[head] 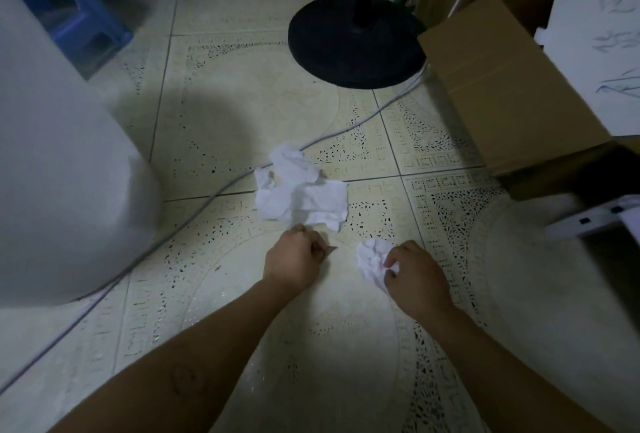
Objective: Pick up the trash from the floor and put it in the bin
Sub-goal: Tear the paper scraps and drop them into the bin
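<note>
Tiled floor (214, 127), dim light. Large white rounded object (62, 172), possibly the bin, far left of both hands; opening and contents hidden. Cardboard box (502, 93) up-right of the right hand, contents hidden. Crumpled white paper (301, 190) lies just beyond the left hand, across a grey cable (194, 210). Left hand (294, 261) curled closed at its near edge, pinching a small brownish scrap (331, 250). Right hand (414, 276) fingers closed on a small white paper wad (372, 259). Paper looks light, soft, crushable; gather at bunched folds.
</note>
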